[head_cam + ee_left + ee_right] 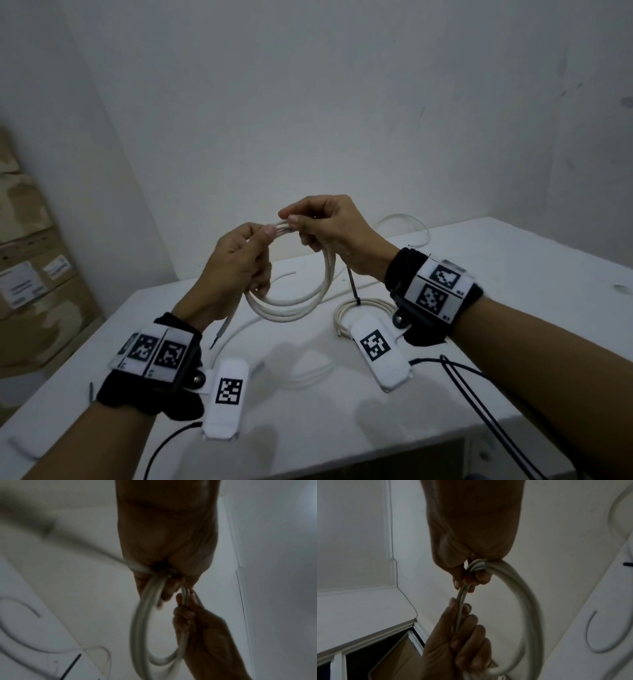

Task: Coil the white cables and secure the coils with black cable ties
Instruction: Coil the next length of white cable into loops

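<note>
Both hands hold one white cable coil in the air above the white table. My left hand grips the coil's top left, and in the left wrist view the coil hangs from its fingers. My right hand pinches the same strands just to the right; its fingers curl round the coil. One dark-tipped cable end hangs below the left hand. A second coil lies on the table, bound with a black cable tie.
Loose white cables lie at the table's back and under the hands. A short black strip lies near the table's left edge. Cardboard boxes stand at the left. Black cords run from the wrist devices over the front edge.
</note>
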`<state>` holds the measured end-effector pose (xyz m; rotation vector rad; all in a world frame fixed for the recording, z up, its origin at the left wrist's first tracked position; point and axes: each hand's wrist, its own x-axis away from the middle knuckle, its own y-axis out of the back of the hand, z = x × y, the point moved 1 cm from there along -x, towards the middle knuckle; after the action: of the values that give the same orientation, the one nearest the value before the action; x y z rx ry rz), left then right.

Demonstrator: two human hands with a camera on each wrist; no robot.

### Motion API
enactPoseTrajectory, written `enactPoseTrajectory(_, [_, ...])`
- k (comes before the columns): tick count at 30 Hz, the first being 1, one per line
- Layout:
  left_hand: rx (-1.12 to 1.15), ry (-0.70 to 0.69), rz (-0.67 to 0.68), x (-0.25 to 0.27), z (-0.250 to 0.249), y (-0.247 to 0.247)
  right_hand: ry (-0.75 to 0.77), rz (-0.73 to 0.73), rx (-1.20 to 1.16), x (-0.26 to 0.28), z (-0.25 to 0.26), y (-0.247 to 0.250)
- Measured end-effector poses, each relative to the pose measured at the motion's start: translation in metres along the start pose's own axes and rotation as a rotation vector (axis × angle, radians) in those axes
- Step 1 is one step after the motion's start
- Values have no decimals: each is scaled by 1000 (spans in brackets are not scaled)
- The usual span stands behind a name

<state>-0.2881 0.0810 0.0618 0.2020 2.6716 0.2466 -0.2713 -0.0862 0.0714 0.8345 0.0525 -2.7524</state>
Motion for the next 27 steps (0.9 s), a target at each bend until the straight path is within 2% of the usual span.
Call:
enactPoseTrajectory(3, [79,-45,-176,-11,-2,2,25,-69,192,0,-6,4])
enactPoseTrajectory(6, [163,-82,-314,-18,-3,9,-19,-324,274,18,-25,5])
enactPoseTrajectory(7, [186,-90,-337,-19,-2,11,-51,-359,287,26,-33,3])
enactPoseTrajectory(9, [217,-88,-360,-21,0,13,-144,-287,274,41,-50,1])
enactPoseTrajectory(12, [242,-63,-390,-19,4,10,-303,-55,17,59,-57,-10])
enactPoseTrajectory(13, [248,-59,-396,-19,5,9,-329,-26,-59,62,-57,-14])
enactPoseTrajectory(16, [239,-46,-381,-16,6,4,-307,-140,-163,61,-54,-26])
enactPoseTrajectory(19, [182,-34,-325,-12,7,0,-210,-271,-138,50,-48,-27])
enactPoseTrajectory(21, [144,-19,-280,-7,7,-3,-131,-275,-49,41,-42,-23])
enactPoseTrajectory(24, [161,29,-217,-3,6,-2,-91,-205,105,34,-35,-15])
enactPoseTrajectory(27, [143,94,-119,-1,4,-1,-15,-162,358,31,-29,-8])
